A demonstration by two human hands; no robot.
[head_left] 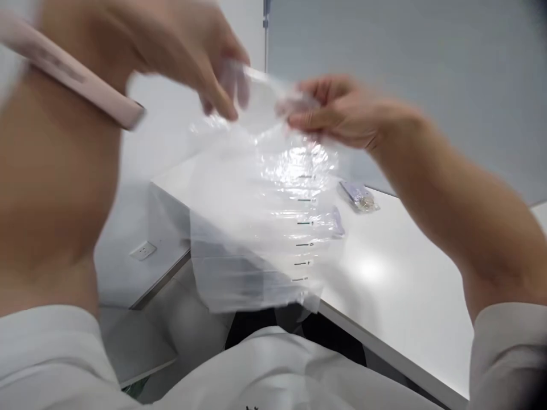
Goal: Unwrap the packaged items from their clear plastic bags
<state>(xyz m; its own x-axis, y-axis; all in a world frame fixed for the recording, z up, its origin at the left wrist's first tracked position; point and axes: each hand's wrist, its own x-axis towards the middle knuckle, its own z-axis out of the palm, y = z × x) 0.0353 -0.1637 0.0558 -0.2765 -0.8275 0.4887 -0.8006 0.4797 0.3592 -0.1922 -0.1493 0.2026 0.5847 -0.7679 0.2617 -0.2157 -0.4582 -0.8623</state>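
Note:
A large clear plastic bag [252, 228] hangs in front of me, with short dark marks and small characters down its right side. My left hand [192, 48] holds the top left of the bag, and some of its fingers show through the film. At the bag's top right, my right hand [335, 111] pinches the edge between thumb and fingers. Between the two hands the top edge is pulled apart. Both hands are somewhat smeared by motion. No contents can be made out through the film.
On the white table [397, 273] lies a small clear packet with a purple part [359, 197]. A purplish item [337, 221] is beside the bag's right edge. A grey panel [419, 85] stands behind the table. A wall socket [142, 250] is at left.

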